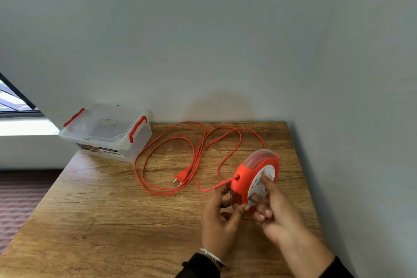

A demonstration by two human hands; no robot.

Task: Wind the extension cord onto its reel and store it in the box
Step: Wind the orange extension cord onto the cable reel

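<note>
A round red reel (246, 176) with a clear upper cover stands on edge on the wooden table (112, 221), right of centre. My left hand (220, 221) grips its lower left side. On the white socket face, my right hand (277, 214) presses with the thumb. The orange cord (171, 142) leaves a hole in the reel's left side and lies in loose loops across the table. Its plug (180, 179) rests near the middle. A clear plastic box (108, 133) with red latches and its lid on sits at the table's far left corner.
A grey wall runs along the table's far and right edges. Beyond the left edge are a window, a white sill and reddish carpet below.
</note>
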